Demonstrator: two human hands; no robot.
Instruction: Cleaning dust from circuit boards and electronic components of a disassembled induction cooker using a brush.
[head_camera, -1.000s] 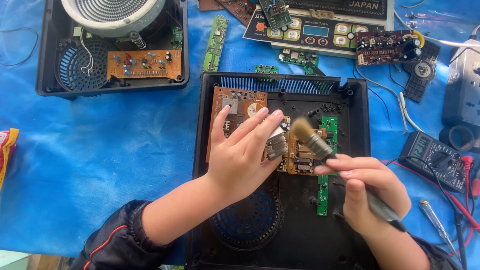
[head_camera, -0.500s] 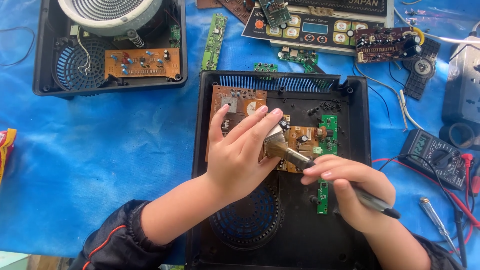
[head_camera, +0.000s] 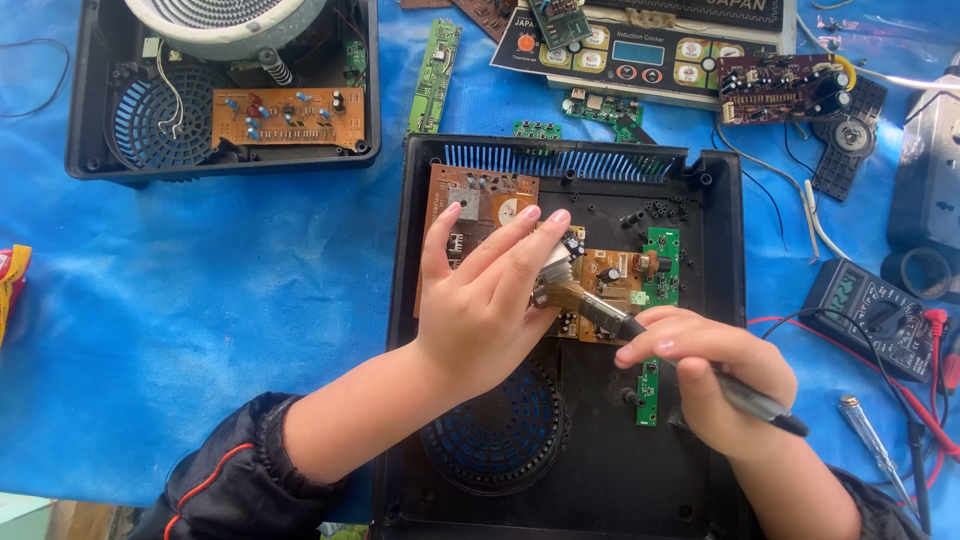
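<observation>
Light, stiff brush (head_camera: 600, 308) is pinched closed at its handle by right hand (head_camera: 715, 375), while fragile brown circuit board (head_camera: 480, 200) is pressed flat under open left hand (head_camera: 485, 300).

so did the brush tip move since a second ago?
Yes. The brush tip has shifted left along the brown board, from near the green board to just under the left hand fingertips.

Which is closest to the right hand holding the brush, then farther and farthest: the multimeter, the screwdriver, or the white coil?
From the right hand:
1. Screwdriver, just right of it.
2. Multimeter, farther right, slightly up.
3. White coil, far top left.
</observation>
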